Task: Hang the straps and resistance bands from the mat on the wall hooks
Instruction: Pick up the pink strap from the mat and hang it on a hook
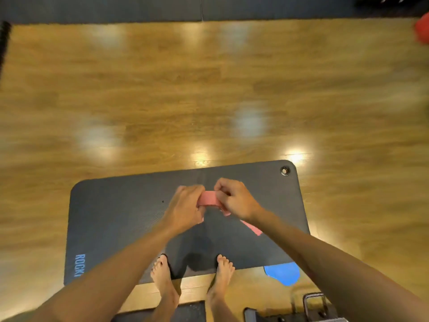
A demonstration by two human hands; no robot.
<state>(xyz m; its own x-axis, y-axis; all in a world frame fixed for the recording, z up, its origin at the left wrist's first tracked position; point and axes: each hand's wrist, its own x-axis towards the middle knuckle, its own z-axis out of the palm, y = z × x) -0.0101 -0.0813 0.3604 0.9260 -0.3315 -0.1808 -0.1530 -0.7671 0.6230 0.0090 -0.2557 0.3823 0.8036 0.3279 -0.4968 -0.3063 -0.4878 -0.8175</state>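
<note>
Both hands are gripping a pink band (210, 198) above the mat (120, 219). The left hand (185, 205) and right hand (234, 199) are closing fingers around it. A blue band (282, 273) is lying at the mat's edge.

The floor (162, 89) was glossy wood-look planking in a warm honey tone, its boards running left to right. Several soft white pools of reflected ceiling light (296, 156) lay scattered across it, the sharpest ones toward the middle. Along the far edge ran dark grey floor padding (104, 8), split by a thin seam. A blurred red object (422, 31) sat at the upper right edge. Near the bottom right a blue patch (282, 274) lay on the planks, and below it stood dark metal-framed equipment (318, 307), too cropped to identify.
</note>
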